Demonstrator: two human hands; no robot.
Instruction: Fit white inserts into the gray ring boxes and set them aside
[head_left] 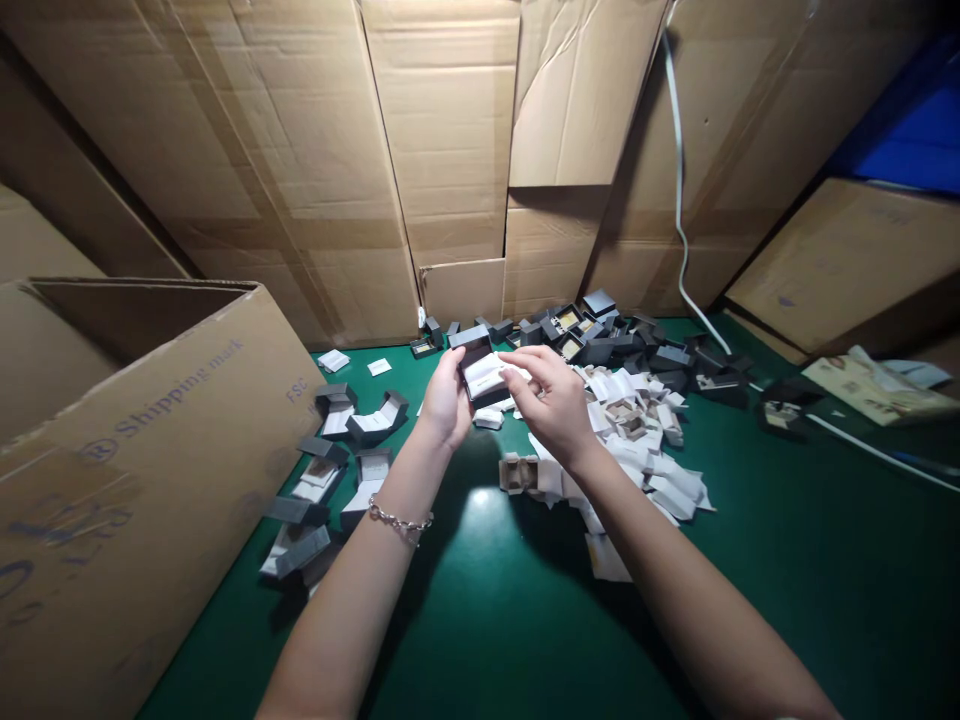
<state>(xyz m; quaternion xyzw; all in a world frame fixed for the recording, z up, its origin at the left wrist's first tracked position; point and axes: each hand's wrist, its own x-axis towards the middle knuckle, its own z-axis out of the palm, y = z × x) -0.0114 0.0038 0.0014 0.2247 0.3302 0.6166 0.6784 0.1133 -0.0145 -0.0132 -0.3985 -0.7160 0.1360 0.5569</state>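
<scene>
My left hand (444,402) grips a small black hinged box (471,340) whose lid stands up. A white printed insert (484,376) shows inside the box. Over it is my right hand (551,395), its thumb and fingers pressed to the insert's right end. White folded papers and brown card inserts (630,420) lie in a heap just right of my right hand. Behind both hands, dark open boxes (600,340) are piled along the back. More open black boxes with white linings (375,420) lie left of my left arm.
A big open cardboard carton (187,450) stands at the left. Cardboard sheets (450,150) form the back wall. A white cable (681,200) hangs down and runs across the green table (480,620) at right, near a printed bag (877,385).
</scene>
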